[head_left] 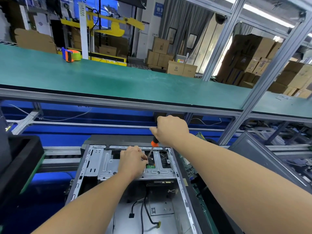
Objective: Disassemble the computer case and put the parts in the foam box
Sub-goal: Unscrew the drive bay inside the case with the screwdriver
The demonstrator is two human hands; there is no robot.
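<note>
So it's a factory line: a long green-matted surface (118,78) runs across the upper half on a grey aluminium frame, with an orange-and-blue tape dispenser (70,56) sitting on it at the left. Behind that there's yellow machinery, and stacks of brown cardboard boxes (162,54) fill the middle and right background.

Down at the left edge is a black foam box (25,159), cut off by the frame, so I can't see what's in it. The open grey metal computer case (104,164) lies in the centre, just right of the foam box, with loose black cables (145,206) inside. A green circuit board (190,168) lies along its right side, partly hidden by the right forearm. A dark grey flat panel (263,159) leans at the far right.

Left hand (133,162) is down on the drive cage, fingertips pinching the thin metal shaft of the screwdriver near its tip. The screw itself is too small to make out. Right hand (170,130) is higher up, fist clenched round the orange-and-black screwdriver (154,144) handle, its grip hiding most of it.
</note>
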